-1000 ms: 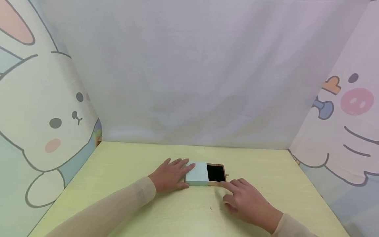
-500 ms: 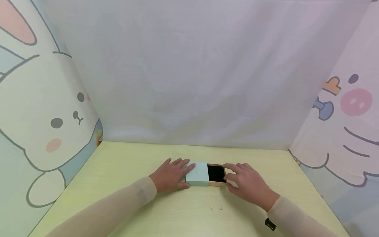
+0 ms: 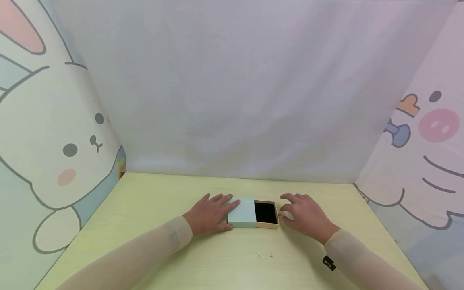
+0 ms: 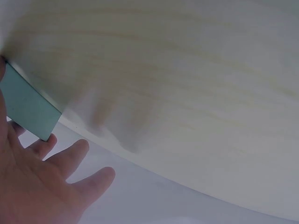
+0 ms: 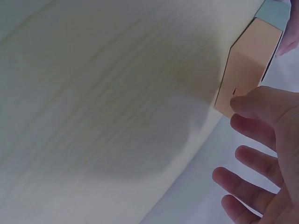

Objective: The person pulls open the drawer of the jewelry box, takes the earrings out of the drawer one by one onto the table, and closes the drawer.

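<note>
A flat slide box with a pale mint sleeve (image 3: 243, 212) lies on the table, its peach drawer (image 3: 267, 225) partly pulled out to the right. Black lining (image 3: 266, 212) shows inside the drawer. My left hand (image 3: 208, 214) rests on the sleeve's left end, the fingers mostly straight and spread, the thumb along the near side. At the drawer's right end, the thumb and index finger of my right hand (image 3: 308, 216) pinch the small pull tab (image 5: 235, 92), mostly hidden by the thumb in the right wrist view. My other right fingers hang free.
Two tiny pin-like pieces lie in front of the box: one pale piece (image 3: 259, 255) and one upright-looking piece (image 3: 271, 255). A small black piece (image 3: 329, 263) shows beside the right sleeve. Cloth curtains (image 3: 232, 100) stand behind the table and at both sides.
My right hand has moved from the drawer's near corner to its right end, at the pull tab. A second pin-like piece has come into sight on the table. My left hand has stayed put.
</note>
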{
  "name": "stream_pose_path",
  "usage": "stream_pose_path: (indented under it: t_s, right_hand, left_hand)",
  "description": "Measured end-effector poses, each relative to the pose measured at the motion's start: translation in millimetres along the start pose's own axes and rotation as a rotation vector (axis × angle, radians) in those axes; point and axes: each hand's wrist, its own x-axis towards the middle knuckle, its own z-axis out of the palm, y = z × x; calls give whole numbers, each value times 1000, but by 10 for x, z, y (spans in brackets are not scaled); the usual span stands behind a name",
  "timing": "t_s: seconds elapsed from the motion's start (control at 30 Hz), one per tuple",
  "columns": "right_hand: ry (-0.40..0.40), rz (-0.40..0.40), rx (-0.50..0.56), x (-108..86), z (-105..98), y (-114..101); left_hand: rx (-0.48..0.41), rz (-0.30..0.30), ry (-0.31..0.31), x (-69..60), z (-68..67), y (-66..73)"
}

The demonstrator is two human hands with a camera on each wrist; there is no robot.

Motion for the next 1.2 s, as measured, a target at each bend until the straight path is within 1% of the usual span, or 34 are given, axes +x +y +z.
stream_pose_path:
  t_s: [0.03, 0.1, 0.3, 0.47, 1.0, 1.13, 1.2]
  right_hand:
    - [-17, 2, -1, 8, 16, 7]
    - [-28, -7, -4, 25, 44, 16]
    - [27, -65, -60, 58, 90, 25]
    - [51, -87, -89, 70, 108, 27]
    - [55, -91, -80, 104, 98, 11]
    - [55, -87, -81, 114, 109, 8]
    - [56, -88, -82, 120, 123, 9]
  left_hand:
    - [-1, -1, -2, 0, -3, 1]
    - [-9, -3, -6, -1, -28, 12]
    - [-10, -5, -18, 1, -47, 24]
    - [2, -3, -11, 5, -44, 22]
    - [4, 8, 2, 5, -18, 14]
    - [26, 10, 19, 15, 59, -4]
    - [24, 6, 14, 20, 61, -3]
